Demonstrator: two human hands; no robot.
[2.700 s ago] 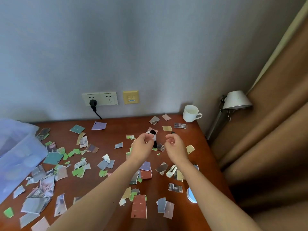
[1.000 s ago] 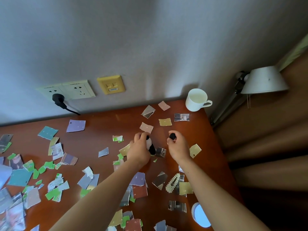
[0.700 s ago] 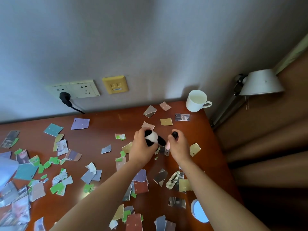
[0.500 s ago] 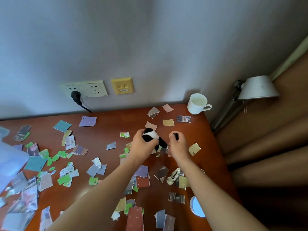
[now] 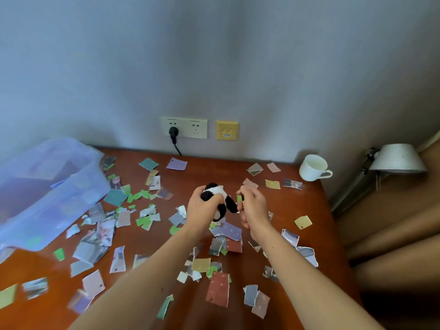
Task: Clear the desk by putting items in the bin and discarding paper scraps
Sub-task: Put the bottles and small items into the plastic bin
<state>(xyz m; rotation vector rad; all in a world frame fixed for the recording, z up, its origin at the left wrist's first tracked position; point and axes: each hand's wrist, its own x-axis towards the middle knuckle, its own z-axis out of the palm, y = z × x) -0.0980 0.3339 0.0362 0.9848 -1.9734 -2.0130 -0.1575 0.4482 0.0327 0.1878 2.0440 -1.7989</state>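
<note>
No text can be read. The yellow wall plate at centre frame bears a small bluish mark, perhaps a label, too blurred; print on the paper scraps is illegible.

one panda toy, one bin, one mug, one lamp, many paper scraps.

Pretty plain room tbh: grey-blue wall up top, white double socket and yellow plate mid-frame, reddish wooden desk below, white lamp and brown curtain on the right.
</note>
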